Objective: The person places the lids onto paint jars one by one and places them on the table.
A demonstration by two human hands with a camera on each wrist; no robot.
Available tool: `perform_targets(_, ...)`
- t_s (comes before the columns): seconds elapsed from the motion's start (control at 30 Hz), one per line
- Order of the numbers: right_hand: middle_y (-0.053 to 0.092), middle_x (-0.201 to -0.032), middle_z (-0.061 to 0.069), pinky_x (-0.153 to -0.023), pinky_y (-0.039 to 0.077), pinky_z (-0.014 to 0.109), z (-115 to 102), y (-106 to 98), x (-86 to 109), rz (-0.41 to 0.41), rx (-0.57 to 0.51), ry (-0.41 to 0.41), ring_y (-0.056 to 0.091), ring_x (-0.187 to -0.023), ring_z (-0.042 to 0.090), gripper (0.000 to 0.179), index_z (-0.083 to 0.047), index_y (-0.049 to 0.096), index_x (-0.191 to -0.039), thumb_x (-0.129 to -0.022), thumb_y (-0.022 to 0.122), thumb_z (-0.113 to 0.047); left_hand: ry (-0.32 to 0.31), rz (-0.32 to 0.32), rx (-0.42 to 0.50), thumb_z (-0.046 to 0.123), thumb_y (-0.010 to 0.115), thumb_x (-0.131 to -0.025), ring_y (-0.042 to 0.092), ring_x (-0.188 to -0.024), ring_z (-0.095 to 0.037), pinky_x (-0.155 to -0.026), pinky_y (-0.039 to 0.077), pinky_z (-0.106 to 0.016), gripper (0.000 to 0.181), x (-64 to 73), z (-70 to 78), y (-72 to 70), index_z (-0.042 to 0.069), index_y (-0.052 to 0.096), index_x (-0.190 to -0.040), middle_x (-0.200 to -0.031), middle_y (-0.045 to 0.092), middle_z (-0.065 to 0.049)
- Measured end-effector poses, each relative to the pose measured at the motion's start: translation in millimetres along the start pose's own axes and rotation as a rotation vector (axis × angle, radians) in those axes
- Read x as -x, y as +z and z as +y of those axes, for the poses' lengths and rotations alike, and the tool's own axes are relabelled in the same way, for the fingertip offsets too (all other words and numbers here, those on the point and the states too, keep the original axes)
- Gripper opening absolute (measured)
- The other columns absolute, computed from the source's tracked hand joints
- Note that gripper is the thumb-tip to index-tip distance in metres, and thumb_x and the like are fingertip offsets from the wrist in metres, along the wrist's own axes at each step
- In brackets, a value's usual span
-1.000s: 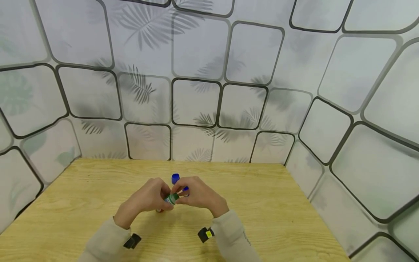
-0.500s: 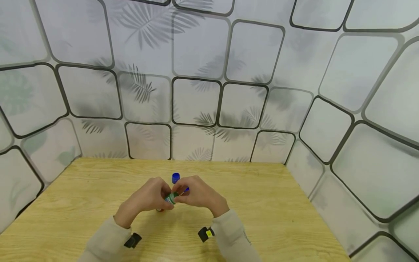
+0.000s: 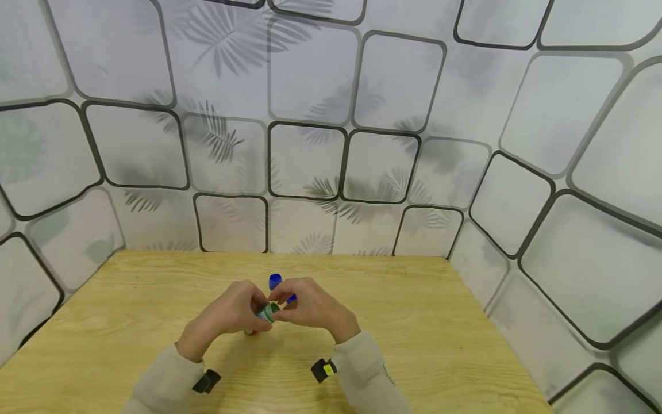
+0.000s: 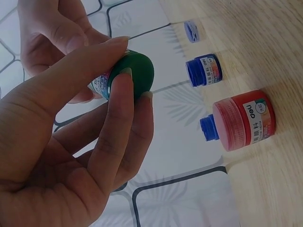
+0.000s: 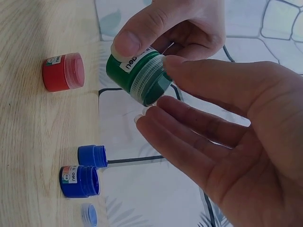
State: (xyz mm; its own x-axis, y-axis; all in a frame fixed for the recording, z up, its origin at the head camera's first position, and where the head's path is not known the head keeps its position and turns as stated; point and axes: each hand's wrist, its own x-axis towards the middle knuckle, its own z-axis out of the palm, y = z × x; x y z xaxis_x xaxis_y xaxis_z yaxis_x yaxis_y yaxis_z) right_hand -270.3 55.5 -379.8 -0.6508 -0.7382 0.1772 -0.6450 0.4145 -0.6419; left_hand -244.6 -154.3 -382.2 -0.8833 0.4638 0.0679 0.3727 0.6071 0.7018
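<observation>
My left hand (image 3: 233, 309) grips a green paint jar (image 5: 125, 71), which is tilted and lifted above the table. The jar's clear lid (image 5: 150, 80) faces my right hand (image 3: 316, 307). The right thumb and fingertips pinch the lid's rim from opposite sides. A red paint jar (image 4: 255, 118) with its clear lid on stands on the table, mostly hidden by my left hand in the head view. An uncapped blue paint jar (image 4: 204, 71) stands beyond it, and a small loose clear lid (image 4: 191, 31) lies nearby.
A second small blue container (image 5: 92, 156) stands near the blue jar, partly hidden behind the red jar in the left wrist view. The wooden table (image 3: 414, 328) ends at patterned walls (image 3: 305, 224) at the back and on both sides.
The green jar tips slightly, so that more of its lid end shows between the hands. The right fingers shift a little around the lid. Both hands stay in about the same place.
</observation>
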Motion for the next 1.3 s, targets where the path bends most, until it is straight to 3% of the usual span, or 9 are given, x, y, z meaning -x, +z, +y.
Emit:
perform_targets(0.43, 0.075, -0.109, 0.009, -0.082, 0.057, 0.015, -0.7, 0.7, 0.5, 0.011, -0.001, -0.025, 0.072, -0.097, 0.011, 0.02, -0.006, 0.074, -0.111, -0.091, 0.077, -0.004, 0.037, -0.014, 0.026, 0.006, 0.087, -0.079, 0.067, -0.06, -0.011, -0.056, 0.055, -0.025, 0.009, 0.5, 0.0, -1.1, 0.007, 0.079, -0.083, -0.072, 0.075, -0.001)
perform_targets(0.93, 0.077, -0.104, 0.005, -0.078, 0.054, 0.013, -0.2, -0.2, -0.2, 0.006, 0.062, -0.021, 0.067, -0.087, 0.0, 0.016, -0.009, 0.076, -0.109, -0.095, 0.075, -0.016, 0.049, -0.011, 0.019, 0.008, 0.087, -0.078, 0.066, -0.06, -0.009, -0.056, 0.055, -0.024, 0.009, 0.5, 0.2, -0.7, 0.007, 0.081, -0.085, -0.072, 0.075, 0.001)
perform_targets(1.3, 0.078, -0.096, 0.003, -0.07, 0.053, 0.015, 1.0, 1.7, -0.1, 0.016, 0.041, 0.007, 0.064, -0.077, -0.001, 0.012, -0.01, 0.077, -0.102, -0.096, 0.074, -0.02, 0.053, -0.021, 0.041, 0.006, 0.087, -0.078, 0.067, -0.059, -0.01, -0.056, 0.056, -0.024, 0.009, 0.3, 1.1, -0.5, 0.005, 0.081, -0.085, -0.072, 0.076, 0.0)
